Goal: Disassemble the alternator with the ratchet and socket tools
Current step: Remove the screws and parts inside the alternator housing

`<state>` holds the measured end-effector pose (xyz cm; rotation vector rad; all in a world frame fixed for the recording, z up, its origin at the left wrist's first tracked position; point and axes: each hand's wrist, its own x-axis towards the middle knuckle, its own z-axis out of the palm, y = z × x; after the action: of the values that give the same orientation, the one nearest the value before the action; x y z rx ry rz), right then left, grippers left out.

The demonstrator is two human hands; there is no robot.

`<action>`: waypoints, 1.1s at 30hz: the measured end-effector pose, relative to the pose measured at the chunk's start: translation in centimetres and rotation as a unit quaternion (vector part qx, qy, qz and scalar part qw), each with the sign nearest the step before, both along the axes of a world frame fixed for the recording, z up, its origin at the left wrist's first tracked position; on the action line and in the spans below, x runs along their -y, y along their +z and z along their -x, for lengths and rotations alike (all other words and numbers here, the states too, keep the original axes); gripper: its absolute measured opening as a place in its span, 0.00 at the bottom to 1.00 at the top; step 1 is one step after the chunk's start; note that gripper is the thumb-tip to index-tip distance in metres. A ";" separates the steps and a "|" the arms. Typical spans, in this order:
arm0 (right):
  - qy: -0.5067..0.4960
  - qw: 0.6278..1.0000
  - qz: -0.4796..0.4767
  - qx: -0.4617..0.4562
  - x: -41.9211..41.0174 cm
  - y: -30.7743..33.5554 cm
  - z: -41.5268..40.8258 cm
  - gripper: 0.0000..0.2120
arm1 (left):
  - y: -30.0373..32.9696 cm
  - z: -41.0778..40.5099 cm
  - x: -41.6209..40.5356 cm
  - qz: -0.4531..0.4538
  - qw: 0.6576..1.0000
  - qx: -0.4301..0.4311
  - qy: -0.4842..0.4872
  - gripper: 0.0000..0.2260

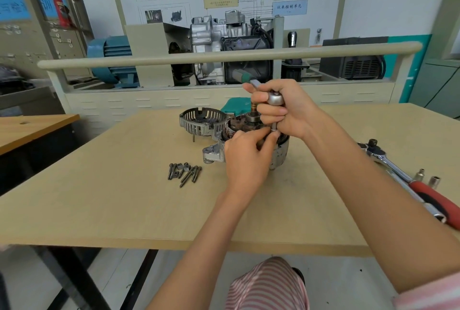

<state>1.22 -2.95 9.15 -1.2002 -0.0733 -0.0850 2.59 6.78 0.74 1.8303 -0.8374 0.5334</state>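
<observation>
The alternator (pixel 280 154) stands on the wooden table (pixel 124 197) with its windings and shaft bearing (pixel 252 118) exposed on top. My right hand (pixel 288 108) grips a small ratchet (pixel 275 98) whose green handle (pixel 242 76) points away to the upper left; its socket (pixel 273 127) points down onto the alternator's top. My left hand (pixel 249 152) pinches the socket's lower end against the alternator. The removed slotted rear cover (pixel 199 120) lies just left of the alternator.
Several dark bolts (pixel 185 172) lie in a pile in front left of the alternator. A larger ratchet with a red handle (pixel 423 192) and two loose sockets (pixel 427 177) lie at the right. A green case (pixel 235 108) sits behind the alternator.
</observation>
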 end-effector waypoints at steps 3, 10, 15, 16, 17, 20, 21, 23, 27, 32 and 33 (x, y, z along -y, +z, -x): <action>-0.136 0.989 -0.054 0.028 -1.2 -0.5 -0.2 0.08 | -0.1 -0.2 -0.2 0.032 0.999 -0.017 -0.014 0.08; -0.350 0.935 -0.024 0.045 -2.7 -1.0 -0.8 0.05 | -0.1 -0.5 -0.3 0.052 0.998 -0.023 -0.035 0.08; -0.064 0.996 0.055 -0.021 -1.5 0.4 -0.1 0.07 | 0.1 -1.0 -0.7 0.025 0.996 -0.043 -0.079 0.16; -0.056 0.997 0.053 -0.020 -1.6 0.5 -0.1 0.08 | 0.1 -1.2 -0.9 0.032 0.994 -0.053 -0.086 0.16; -0.072 0.996 0.044 -0.020 -1.8 0.4 -0.1 0.08 | 0.0 -1.2 -1.0 0.042 0.993 -0.061 -0.089 0.14; -0.266 0.963 0.006 0.037 -3.4 -0.7 -0.9 0.07 | 0.0 -1.2 -1.2 0.065 0.991 -0.074 -0.088 0.09; -0.349 0.934 -0.009 0.071 -3.9 -1.2 -1.1 0.06 | 0.0 -1.1 -1.2 0.072 0.991 -0.080 -0.083 0.08; -0.440 0.888 -0.047 0.124 -4.5 -1.8 -1.4 0.03 | 0.0 -1.1 -1.3 0.083 0.989 -0.094 -0.074 0.08; -0.318 0.947 0.024 0.042 -3.7 -0.9 -1.5 0.04 | 0.3 -1.4 -1.6 0.055 0.988 -0.094 -0.109 0.12; -0.029 0.998 0.051 0.011 -2.9 0.0 -0.8 0.07 | 0.4 -2.3 -2.9 0.042 0.978 -0.107 -0.173 0.17; -0.037 0.999 0.030 0.020 -3.1 -0.1 -0.8 0.07 | 0.5 -2.5 -3.1 0.046 0.976 -0.110 -0.184 0.16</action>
<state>2.00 0.18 9.09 -1.2613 -0.0664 -0.1723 5.09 9.89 1.20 1.5666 -0.9536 0.1267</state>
